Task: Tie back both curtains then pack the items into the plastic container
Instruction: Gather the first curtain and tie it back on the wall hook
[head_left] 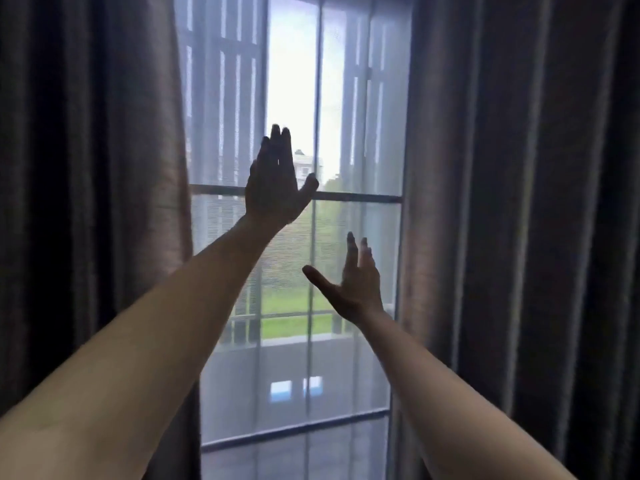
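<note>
Dark drapes (86, 168) flank sheer curtain (367, 133) behind left grip (273, 183), right grip (356, 284).

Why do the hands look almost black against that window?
Head view: daylight through the sheer backlights the left hand and right hand, so both read as silhouettes; the drapes stay dim; the fingertips are slightly blurred; the sky is washed out white.

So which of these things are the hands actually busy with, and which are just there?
In the job: left hand and right hand, both open, reaching towards the thin white see-through curtain.

Just there: heavy dark grey drape on the left, matching drape on the right, dark window crossbar, green lawn outside.
</note>
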`<action>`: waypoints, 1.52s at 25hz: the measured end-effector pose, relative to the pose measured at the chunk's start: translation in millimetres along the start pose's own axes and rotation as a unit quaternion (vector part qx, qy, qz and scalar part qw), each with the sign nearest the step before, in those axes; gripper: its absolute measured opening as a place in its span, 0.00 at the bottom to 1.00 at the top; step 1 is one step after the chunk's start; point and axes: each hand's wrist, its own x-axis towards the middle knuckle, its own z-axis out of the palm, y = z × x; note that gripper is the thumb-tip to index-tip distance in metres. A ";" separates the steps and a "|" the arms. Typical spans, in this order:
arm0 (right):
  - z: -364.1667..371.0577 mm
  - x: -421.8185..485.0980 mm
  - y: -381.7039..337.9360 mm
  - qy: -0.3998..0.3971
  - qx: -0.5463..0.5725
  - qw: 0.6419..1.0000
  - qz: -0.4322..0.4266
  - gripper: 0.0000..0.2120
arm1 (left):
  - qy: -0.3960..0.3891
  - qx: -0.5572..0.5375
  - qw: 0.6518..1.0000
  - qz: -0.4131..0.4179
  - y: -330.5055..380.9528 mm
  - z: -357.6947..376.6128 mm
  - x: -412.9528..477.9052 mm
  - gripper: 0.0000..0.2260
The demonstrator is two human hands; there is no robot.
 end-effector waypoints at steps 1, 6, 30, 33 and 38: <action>-13.6 -2.0 20.7 0.022 -0.026 0.999 0.015 0.50 | -0.014 -0.020 1.000 0.011 17.5 18.3 -0.6 0.36; -53.6 6.9 110.1 0.155 -0.122 0.977 0.082 0.50 | -0.040 -0.104 0.993 0.045 90.0 91.8 19.8 0.32; -136.9 126.0 391.9 0.316 -0.266 0.872 0.263 0.63 | -0.133 -0.343 0.923 0.115 337.7 399.3 107.3 0.34; -175.2 145.6 435.6 0.329 -0.273 0.866 0.261 0.63 | -0.134 -0.364 0.914 0.121 388.4 426.7 125.1 0.36; -234.8 165.0 507.2 0.348 -0.279 0.858 0.256 0.63 | -0.144 -0.371 0.906 0.143 459.9 464.1 140.3 0.45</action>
